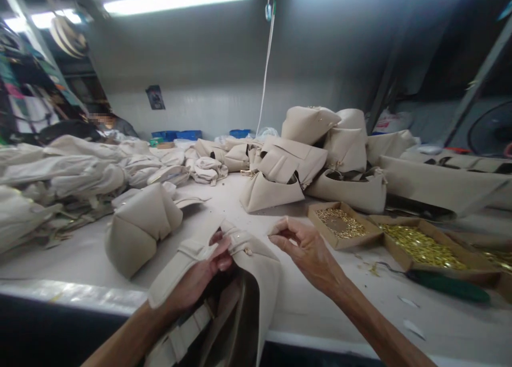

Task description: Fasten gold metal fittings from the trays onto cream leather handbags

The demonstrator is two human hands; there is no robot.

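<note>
Leftward of the cardboard box and nearer, the left hand holds a smooth cream bag, gaping, dark inside, gold fitting near its rim; the right hand, beside the box, narrows thumb-to-fingertip, contents unclear.

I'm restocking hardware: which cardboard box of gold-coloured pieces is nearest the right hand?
The leftmost cardboard box, holding duller gold pieces, is nearest the right hand; the other boxes, to its right, hold yellower pieces.

Left fingers curled, right fingers pinched
</note>
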